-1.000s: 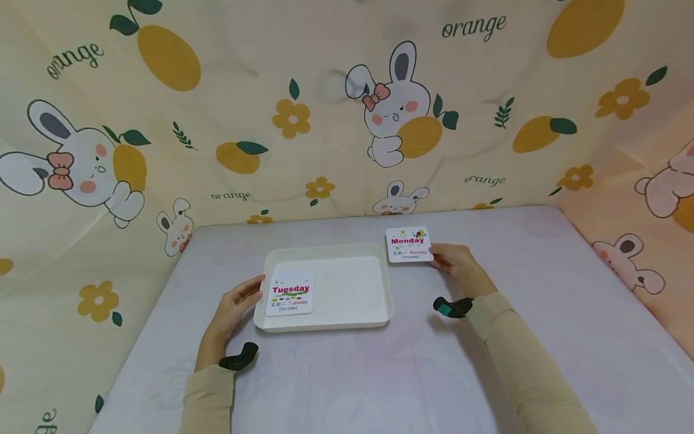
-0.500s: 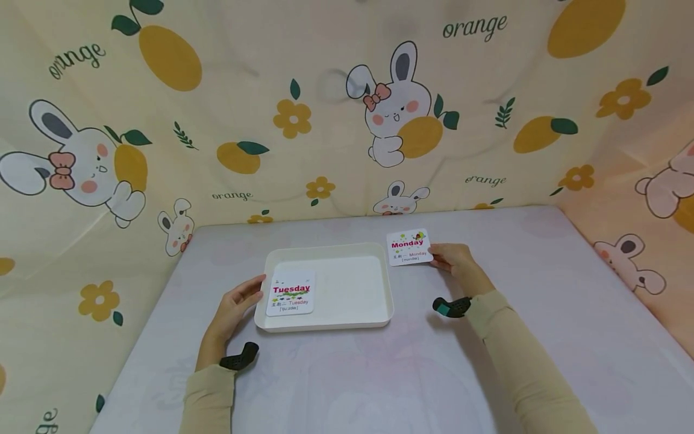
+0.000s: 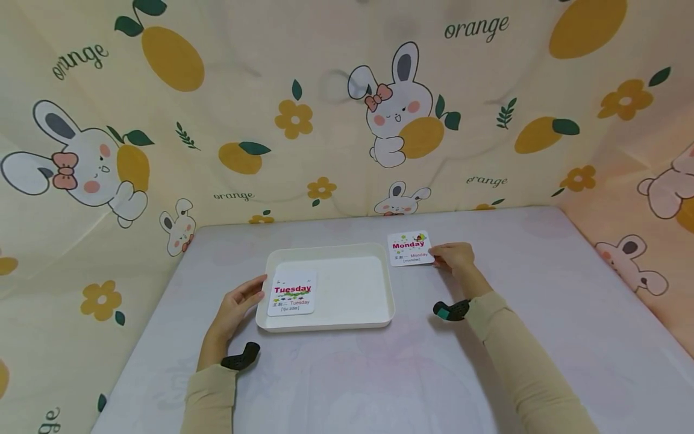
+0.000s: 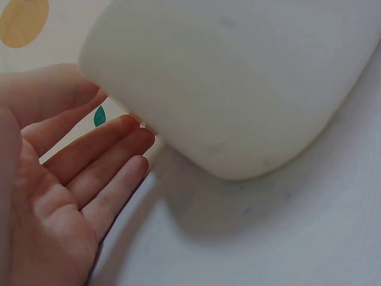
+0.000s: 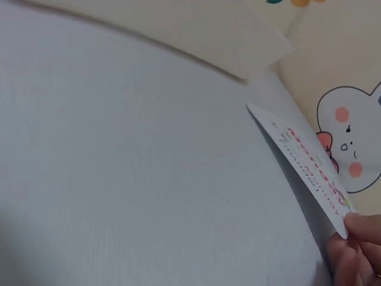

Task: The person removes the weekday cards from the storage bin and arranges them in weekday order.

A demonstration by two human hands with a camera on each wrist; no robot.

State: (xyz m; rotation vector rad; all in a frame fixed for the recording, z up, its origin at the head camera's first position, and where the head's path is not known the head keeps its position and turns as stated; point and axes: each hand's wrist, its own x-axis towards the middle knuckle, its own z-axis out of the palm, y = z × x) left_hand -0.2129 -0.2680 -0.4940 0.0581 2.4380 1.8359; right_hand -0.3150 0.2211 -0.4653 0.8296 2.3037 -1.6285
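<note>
Head view: the right hand (image 3: pixel 455 259) pinches the Monday card (image 3: pixel 409 249), left of its fingertips; the left hand (image 3: pixel 233 308) touches the tray (image 3: pixel 352 289) fingertips-first, the Tuesday card (image 3: pixel 291 293) inside just right of them. Left wrist view: these fingers lie nearly straight, slightly spread. Right wrist view: thumb and fingers pinch the card's near end

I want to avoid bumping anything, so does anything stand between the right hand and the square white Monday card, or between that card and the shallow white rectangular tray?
Nothing visible. The right hand pinches the Monday card by its edge, and the right-wrist view shows only tabletop between it and the tray's raised rim.
</note>
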